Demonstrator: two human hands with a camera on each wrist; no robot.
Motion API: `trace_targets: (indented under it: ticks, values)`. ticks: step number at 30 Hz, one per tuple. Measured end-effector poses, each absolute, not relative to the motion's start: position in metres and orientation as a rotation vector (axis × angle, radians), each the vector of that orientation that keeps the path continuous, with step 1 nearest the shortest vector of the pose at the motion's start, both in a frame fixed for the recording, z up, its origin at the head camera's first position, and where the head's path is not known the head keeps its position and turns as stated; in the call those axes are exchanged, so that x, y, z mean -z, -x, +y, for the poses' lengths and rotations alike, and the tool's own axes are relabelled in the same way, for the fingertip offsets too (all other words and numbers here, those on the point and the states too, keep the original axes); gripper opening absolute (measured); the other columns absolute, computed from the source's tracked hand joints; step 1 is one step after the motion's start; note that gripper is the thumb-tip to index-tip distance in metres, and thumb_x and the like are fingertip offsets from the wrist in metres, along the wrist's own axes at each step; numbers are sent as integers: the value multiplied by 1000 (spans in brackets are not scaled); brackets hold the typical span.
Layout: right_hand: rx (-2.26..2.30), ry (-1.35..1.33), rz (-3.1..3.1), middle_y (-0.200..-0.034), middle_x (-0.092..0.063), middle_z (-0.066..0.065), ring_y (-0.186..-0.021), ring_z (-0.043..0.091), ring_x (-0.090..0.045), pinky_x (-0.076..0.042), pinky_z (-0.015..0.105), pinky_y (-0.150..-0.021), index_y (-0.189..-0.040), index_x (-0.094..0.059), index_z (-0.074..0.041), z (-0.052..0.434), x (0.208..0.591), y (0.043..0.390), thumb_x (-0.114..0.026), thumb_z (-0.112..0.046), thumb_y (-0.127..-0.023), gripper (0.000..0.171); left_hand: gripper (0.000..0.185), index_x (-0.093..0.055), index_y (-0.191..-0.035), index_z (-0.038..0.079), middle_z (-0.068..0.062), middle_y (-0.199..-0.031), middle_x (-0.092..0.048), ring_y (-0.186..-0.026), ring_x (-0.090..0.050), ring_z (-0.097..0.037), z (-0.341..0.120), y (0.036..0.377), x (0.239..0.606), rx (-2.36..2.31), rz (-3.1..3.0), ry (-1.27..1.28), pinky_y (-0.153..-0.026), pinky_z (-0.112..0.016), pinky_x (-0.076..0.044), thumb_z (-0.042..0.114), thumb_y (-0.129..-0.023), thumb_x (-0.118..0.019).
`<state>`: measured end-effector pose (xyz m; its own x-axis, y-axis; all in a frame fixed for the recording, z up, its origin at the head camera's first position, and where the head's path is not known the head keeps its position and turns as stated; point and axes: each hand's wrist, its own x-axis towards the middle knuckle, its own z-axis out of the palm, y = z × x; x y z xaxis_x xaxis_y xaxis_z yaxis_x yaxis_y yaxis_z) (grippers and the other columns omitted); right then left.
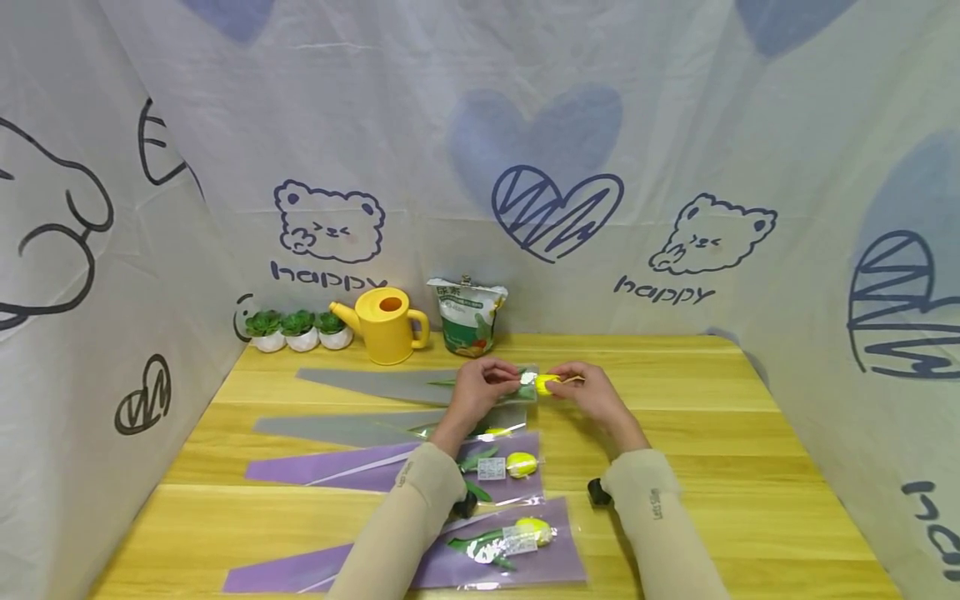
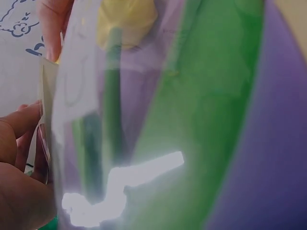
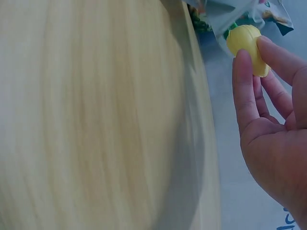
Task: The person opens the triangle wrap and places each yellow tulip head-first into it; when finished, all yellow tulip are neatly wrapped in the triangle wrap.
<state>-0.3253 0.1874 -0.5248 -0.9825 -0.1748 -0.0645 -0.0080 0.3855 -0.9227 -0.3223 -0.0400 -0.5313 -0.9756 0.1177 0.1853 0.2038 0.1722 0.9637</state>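
At the back of the row, a yellow artificial tulip point(image 1: 547, 384) pokes out of the open end of a clear-fronted grey sleeve point(image 1: 375, 383). My right hand point(image 1: 596, 396) pinches the tulip's head between thumb and fingers, as the right wrist view also shows. My left hand point(image 1: 478, 392) pinches the sleeve near its opening, just left of the bloom. Under my left forearm lies a second grey sleeve point(image 1: 322, 427) with a yellow flower partly hidden. Nearer me are two purple sleeves, the middle one point(image 1: 300, 471) and the front one point(image 1: 292, 568), each holding a yellow tulip.
Along the back edge of the wooden table point(image 1: 697, 467) stand several small potted succulents point(image 1: 301, 331), a yellow watering can point(image 1: 387, 325) and a clipped green-and-white bag point(image 1: 468, 318). A printed white cloth point(image 1: 420, 150) hangs behind and at both sides.
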Motion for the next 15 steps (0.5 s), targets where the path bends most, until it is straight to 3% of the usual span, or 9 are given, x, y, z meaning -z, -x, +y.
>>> trace_targets:
  ticks: [12, 15]
  values:
    - [1716, 163, 2448, -116, -66, 19, -90, 19, -72, -60, 38, -86, -122, -69, 4, 174, 528, 325, -76, -10, -95, 31, 15, -78, -98, 1, -18, -91, -78, -73, -68, -7, -37, 322, 530, 1953, -2339, 324, -64, -18, -50, -3, -84, -82]
    - [1732, 164, 2435, -115, -67, 18, -91, 22, -72, -60, 40, -87, -123, -68, 4, 173, 528, 324, -75, -9, -95, 32, 16, -78, -98, 2, -16, -93, -79, -79, -72, -11, -39, 322, 531, 1926, -2353, 363, -70, -21, -55, -3, -84, -83]
